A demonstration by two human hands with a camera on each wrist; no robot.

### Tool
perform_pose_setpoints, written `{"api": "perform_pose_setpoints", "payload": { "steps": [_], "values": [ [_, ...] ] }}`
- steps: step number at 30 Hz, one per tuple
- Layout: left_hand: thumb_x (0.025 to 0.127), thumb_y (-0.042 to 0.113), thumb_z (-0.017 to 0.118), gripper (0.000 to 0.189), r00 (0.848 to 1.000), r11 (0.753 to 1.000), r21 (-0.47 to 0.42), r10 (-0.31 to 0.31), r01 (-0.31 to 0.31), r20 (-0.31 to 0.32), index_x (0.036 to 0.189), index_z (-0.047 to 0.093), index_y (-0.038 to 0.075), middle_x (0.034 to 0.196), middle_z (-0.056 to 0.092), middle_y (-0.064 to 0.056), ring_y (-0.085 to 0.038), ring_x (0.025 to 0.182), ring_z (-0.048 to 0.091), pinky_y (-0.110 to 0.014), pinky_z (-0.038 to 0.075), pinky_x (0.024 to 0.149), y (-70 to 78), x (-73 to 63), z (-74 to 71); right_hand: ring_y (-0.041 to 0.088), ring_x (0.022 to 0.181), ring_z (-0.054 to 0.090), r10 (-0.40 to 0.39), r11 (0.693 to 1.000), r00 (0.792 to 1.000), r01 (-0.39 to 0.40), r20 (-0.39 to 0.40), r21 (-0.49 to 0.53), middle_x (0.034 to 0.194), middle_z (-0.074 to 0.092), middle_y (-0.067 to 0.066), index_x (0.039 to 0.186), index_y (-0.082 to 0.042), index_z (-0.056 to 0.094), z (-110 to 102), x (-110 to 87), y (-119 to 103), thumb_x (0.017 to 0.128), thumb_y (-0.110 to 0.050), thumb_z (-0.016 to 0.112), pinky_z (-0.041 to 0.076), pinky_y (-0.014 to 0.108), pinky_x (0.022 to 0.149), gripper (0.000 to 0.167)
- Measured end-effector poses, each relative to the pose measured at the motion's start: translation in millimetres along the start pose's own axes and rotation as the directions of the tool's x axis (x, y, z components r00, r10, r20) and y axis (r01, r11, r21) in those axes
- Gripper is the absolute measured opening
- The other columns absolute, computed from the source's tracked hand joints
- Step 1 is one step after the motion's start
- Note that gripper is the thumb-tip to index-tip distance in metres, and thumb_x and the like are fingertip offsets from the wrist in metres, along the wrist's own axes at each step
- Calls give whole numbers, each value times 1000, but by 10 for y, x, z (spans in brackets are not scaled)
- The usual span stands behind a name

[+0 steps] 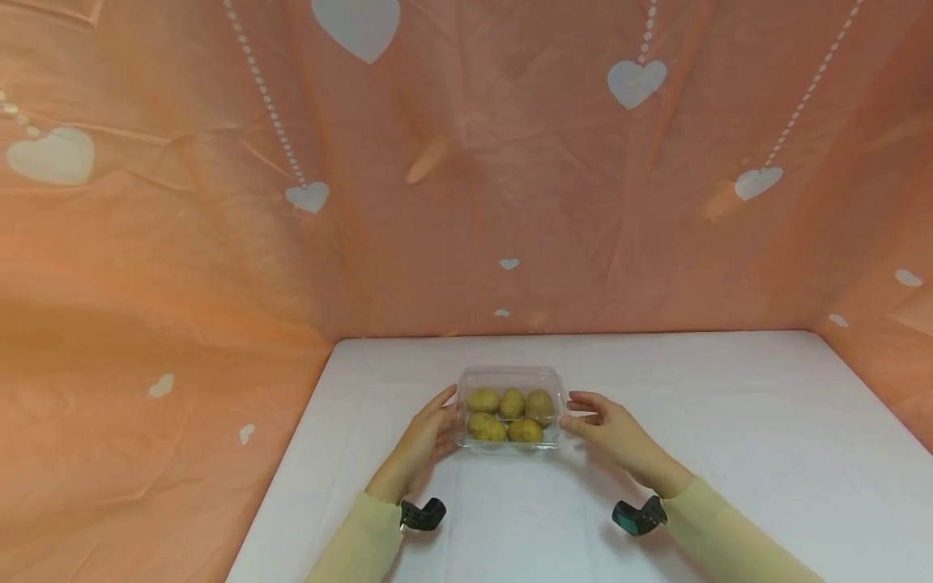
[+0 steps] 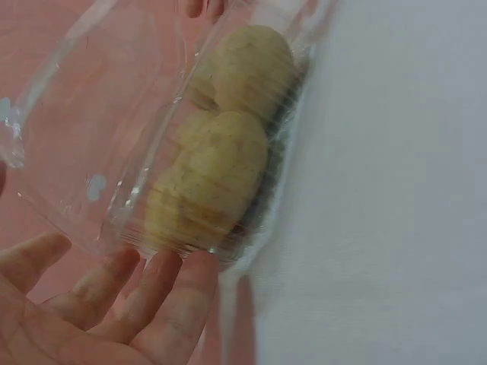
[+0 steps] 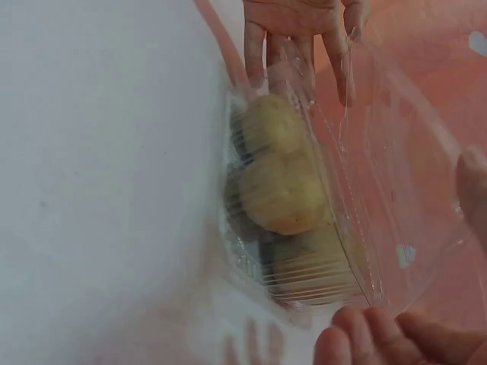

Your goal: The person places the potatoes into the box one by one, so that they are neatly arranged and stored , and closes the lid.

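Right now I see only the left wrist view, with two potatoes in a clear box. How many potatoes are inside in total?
Observer: Five potatoes in the clear box, three behind and two in front.
Operator: Where is the right hand?
Observer: The right hand is at the box's right side, opposite the left hand.
Operator: How does the box lie?
Observer: Flat on the white table, long side toward the person.
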State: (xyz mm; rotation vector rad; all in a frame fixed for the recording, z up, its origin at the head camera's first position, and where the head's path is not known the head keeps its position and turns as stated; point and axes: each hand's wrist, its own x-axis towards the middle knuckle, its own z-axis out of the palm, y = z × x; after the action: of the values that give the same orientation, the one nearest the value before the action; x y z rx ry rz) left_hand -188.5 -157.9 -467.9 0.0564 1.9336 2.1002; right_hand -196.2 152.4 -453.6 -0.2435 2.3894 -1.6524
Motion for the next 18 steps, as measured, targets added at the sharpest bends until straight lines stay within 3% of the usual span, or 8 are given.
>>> {"api": "perform_pose_setpoints", "payload": {
  "steps": [5,11,18],
  "values": [
    [100,14,47,58,999,999,-13,35,-35,-28,152,23,4,147,34,-28,-34,120,49,-47,46,98,-59,-39,36,23,102,63,48,998,999,-49,-21,-39,123,62,15,136,4,48,42,-56,2,87,-34,74,54,34,82,67],
    [99,6,48,55,992,992,70,111,-107,-54,149,27,-3,143,37,-33,-38,116,52,-48,48,96,-125,-66,55,17,89,64,44,997,999,-46,-32,-68,101,68,5,126,5,57,88,-88,52,86,-33,74,55,29,73,57],
    [96,6,54,55,987,984,138,128,-114,-98,147,33,-2,141,43,-29,-38,121,51,-39,51,94,-153,-87,57,19,86,64,6,1000,1000,-6,11,-7,97,67,7,126,8,53,112,-89,87,87,-29,74,56,32,70,58]
  ]
}}
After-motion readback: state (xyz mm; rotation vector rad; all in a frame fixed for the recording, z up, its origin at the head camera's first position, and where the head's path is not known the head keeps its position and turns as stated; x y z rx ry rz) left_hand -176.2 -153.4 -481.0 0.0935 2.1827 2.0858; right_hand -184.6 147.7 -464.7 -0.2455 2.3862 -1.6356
